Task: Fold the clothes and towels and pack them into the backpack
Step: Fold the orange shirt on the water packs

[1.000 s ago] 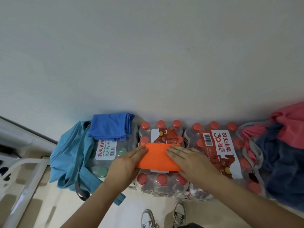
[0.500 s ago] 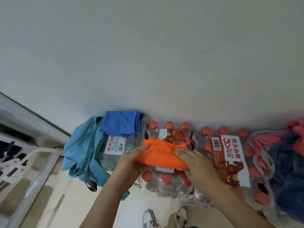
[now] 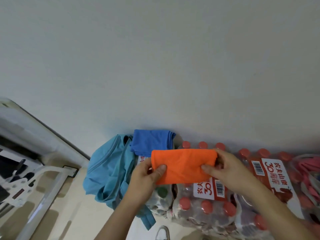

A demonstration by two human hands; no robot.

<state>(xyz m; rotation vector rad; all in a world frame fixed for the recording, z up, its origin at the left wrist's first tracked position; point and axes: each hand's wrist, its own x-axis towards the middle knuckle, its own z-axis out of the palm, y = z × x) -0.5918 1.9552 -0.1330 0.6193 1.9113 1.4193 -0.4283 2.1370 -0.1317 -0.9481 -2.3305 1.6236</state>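
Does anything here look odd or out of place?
Nothing looks spilled or broken. The odd part: wrapped packs of water bottles serve as the table. The folded blue cloth lies on them, and the backpack slumps against them.

A plain pale wall fills the upper view, with cream floor below. At left stands a white frame, perhaps a rack.

Orange towel folded into a flat rectangle, held in the air, left hand and right hand pinching its ends. Blue towel folded, behind it, touching the light-blue backpack, which is slumped limp against the wall.
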